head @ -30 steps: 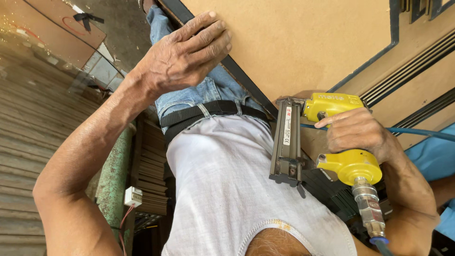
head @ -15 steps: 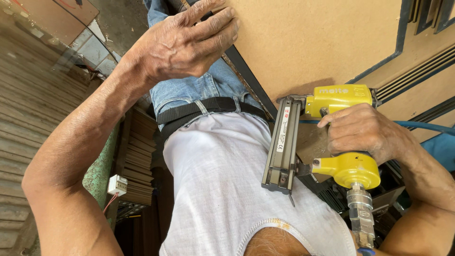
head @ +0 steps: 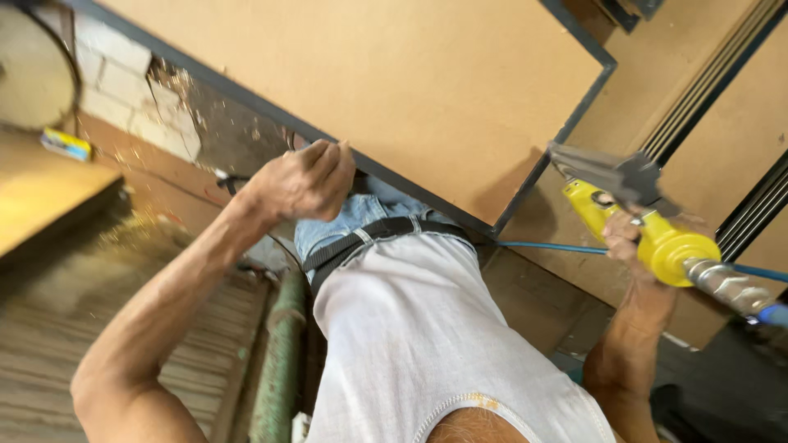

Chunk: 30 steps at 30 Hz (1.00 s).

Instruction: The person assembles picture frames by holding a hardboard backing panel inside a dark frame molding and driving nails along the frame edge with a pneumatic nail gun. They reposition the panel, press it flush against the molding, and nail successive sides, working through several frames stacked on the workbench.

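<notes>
A large tan fibreboard panel (head: 394, 90) with a dark metal frame edge fills the upper middle of the head view. My left hand (head: 304, 180) curls its fingers over the panel's lower framed edge. My right hand (head: 636, 238) holds a yellow pneumatic nail gun (head: 648, 230) at the right, just beyond the panel's right corner. Its dark nose points up and to the left, and it is blurred. A metal fitting (head: 726, 287) and a blue air hose (head: 550, 246) lead off the gun's base.
Further tan boards with dark grooves (head: 722, 123) lie at the right. A wooden bench top (head: 41, 189) and a pale brick wall (head: 115, 90) stand at the left, with sawdust on the floor. A green post (head: 279, 361) runs beside my leg.
The view has swung, so the panel now sits further from me. My left hand went from lying flat on the board to gripping its edge. The nail gun swung up and right.
</notes>
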{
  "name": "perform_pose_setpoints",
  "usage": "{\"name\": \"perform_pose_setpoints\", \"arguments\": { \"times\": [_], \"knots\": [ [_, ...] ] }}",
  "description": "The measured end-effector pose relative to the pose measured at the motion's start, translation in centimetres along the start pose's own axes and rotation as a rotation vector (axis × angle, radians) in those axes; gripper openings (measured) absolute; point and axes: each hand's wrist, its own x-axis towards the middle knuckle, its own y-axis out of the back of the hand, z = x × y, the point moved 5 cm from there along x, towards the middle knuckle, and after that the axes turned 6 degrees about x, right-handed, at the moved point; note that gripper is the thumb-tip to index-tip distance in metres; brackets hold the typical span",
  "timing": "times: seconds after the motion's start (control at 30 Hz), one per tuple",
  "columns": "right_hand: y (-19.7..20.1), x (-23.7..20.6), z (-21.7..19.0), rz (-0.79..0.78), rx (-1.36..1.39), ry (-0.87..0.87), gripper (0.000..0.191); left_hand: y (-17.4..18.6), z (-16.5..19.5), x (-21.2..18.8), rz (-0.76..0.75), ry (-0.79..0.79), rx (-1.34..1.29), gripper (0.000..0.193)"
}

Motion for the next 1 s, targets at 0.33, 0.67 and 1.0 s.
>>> {"name": "perform_pose_setpoints", "arguments": {
  "times": [0.33, 0.67, 1.0],
  "knots": [
    [-0.8, -14.6, 14.0, 1.053, 0.445, -0.079, 0.042, -5.3, -10.4, 2.8, -0.228, 0.338, -0.531, 0.068],
    [-2.8, -13.8, 13.9, 1.296, 0.444, 0.003, 0.028, -12.7, -13.1, 15.9, -0.011, 0.275, -0.531, 0.066],
    [-6.4, -11.5, 6.3, 1.403, 0.095, -0.120, 0.031, -14.9, -13.1, 22.9, -0.042, 0.058, -0.340, 0.058]
  ]
}}
